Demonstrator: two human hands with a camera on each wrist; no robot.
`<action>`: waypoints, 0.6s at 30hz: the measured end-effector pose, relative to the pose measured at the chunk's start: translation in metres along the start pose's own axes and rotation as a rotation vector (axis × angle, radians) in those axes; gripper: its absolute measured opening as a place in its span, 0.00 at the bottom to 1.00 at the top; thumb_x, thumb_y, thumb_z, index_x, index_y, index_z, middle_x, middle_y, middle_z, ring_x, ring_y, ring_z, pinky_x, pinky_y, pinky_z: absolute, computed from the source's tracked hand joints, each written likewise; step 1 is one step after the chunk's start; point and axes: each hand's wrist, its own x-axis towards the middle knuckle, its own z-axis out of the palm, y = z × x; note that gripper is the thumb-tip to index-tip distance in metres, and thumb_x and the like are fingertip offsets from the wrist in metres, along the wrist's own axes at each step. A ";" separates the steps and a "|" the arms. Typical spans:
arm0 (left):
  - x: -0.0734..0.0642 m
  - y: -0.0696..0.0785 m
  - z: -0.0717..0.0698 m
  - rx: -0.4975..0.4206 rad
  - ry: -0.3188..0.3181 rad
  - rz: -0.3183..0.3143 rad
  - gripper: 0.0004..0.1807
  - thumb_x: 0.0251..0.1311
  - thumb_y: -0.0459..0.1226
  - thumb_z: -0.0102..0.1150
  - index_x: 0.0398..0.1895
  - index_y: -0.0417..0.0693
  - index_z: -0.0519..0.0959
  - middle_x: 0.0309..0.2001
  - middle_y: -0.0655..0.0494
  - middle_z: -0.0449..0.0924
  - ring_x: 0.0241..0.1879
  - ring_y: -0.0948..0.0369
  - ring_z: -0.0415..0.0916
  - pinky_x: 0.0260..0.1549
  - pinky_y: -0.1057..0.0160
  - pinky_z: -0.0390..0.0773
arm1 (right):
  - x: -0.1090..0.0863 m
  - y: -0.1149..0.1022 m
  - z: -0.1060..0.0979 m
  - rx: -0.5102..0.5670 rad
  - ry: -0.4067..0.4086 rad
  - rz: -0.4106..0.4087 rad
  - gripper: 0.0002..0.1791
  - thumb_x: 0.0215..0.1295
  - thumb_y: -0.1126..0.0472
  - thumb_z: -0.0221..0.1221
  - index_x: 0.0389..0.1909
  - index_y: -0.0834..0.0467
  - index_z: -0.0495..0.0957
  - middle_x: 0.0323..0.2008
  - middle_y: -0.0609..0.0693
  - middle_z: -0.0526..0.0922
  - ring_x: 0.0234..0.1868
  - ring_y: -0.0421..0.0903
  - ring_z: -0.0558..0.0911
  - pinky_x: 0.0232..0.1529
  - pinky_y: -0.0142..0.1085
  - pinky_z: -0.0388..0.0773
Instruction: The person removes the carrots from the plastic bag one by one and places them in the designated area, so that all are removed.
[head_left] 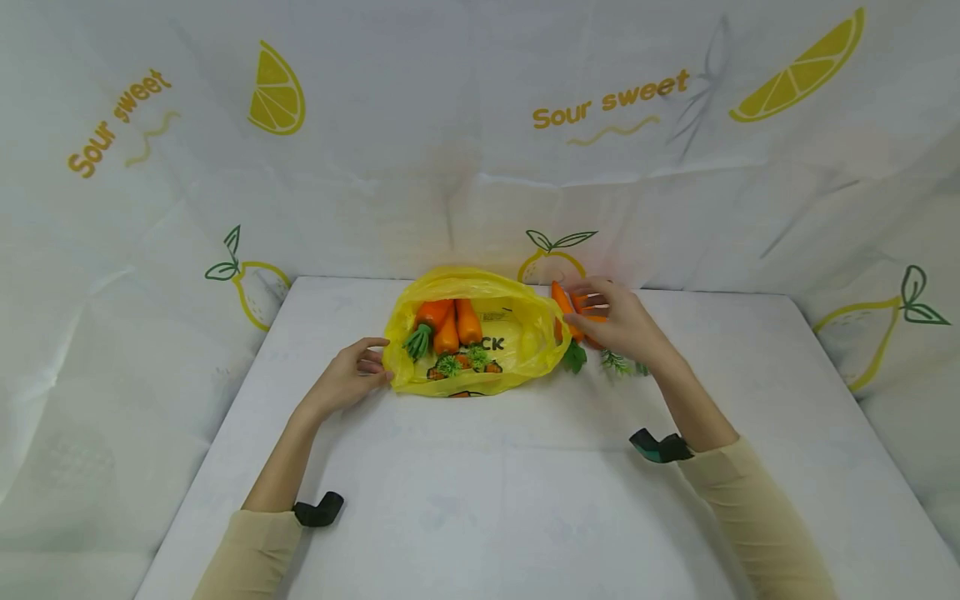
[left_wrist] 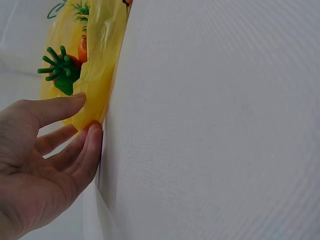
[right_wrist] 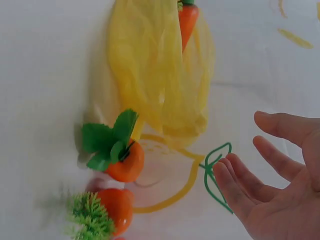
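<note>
A yellow plastic bag (head_left: 525, 346) lies with its mouth toward me, holding several orange toy carrots (head_left: 447, 333) and small leafy green-and-orange pieces (head_left: 477, 359). My left hand (head_left: 351, 375) is at its left edge; in the left wrist view the fingertips touch the yellow plastic, with thumb and fingers spread apart. To the right of the bag lie more toy carrots (right_wrist: 118, 207), one with broad green leaves (right_wrist: 107, 141) and one with feathery green tops (right_wrist: 91, 217). Over these hovers my right hand (head_left: 618, 321), fingers parted and nothing between them in the right wrist view.
A white table (head_left: 480, 492) carries everything. Behind it hangs a white cloth (head_left: 420, 150) printed with lemons and lettering. Dark straps (head_left: 318, 509) sit at both wrists, next to beige sleeves (head_left: 255, 550).
</note>
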 end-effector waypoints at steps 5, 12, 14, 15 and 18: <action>0.000 -0.001 0.000 0.004 0.000 0.004 0.35 0.72 0.38 0.70 0.79 0.41 0.69 0.61 0.36 0.82 0.58 0.46 0.84 0.62 0.44 0.83 | 0.004 -0.006 0.010 0.008 -0.022 -0.010 0.25 0.73 0.62 0.69 0.67 0.64 0.78 0.66 0.67 0.82 0.63 0.67 0.84 0.70 0.62 0.80; 0.000 -0.001 0.000 0.007 -0.001 0.004 0.35 0.72 0.38 0.70 0.79 0.41 0.69 0.61 0.36 0.82 0.57 0.46 0.85 0.61 0.45 0.84 | 0.013 -0.012 0.027 -0.009 -0.061 -0.074 0.25 0.73 0.64 0.69 0.66 0.68 0.77 0.65 0.69 0.81 0.62 0.68 0.85 0.66 0.62 0.82; 0.000 -0.001 0.000 0.008 0.000 0.005 0.35 0.72 0.38 0.70 0.79 0.41 0.69 0.61 0.36 0.82 0.57 0.46 0.85 0.61 0.45 0.84 | 0.014 -0.013 0.031 -0.007 -0.065 -0.092 0.25 0.72 0.64 0.69 0.66 0.69 0.77 0.64 0.70 0.81 0.62 0.68 0.85 0.66 0.63 0.82; 0.000 -0.001 0.000 0.009 -0.001 0.006 0.35 0.72 0.38 0.70 0.79 0.41 0.69 0.61 0.36 0.82 0.57 0.46 0.85 0.61 0.45 0.84 | 0.015 -0.014 0.033 -0.003 -0.067 -0.097 0.25 0.72 0.64 0.70 0.66 0.69 0.78 0.64 0.70 0.81 0.62 0.68 0.85 0.66 0.63 0.82; 0.000 0.000 0.000 0.011 -0.002 0.011 0.35 0.72 0.37 0.70 0.78 0.40 0.69 0.61 0.36 0.82 0.57 0.46 0.85 0.61 0.45 0.84 | 0.017 -0.015 0.038 0.007 -0.071 -0.101 0.24 0.72 0.63 0.70 0.65 0.67 0.79 0.62 0.68 0.83 0.61 0.68 0.86 0.66 0.62 0.82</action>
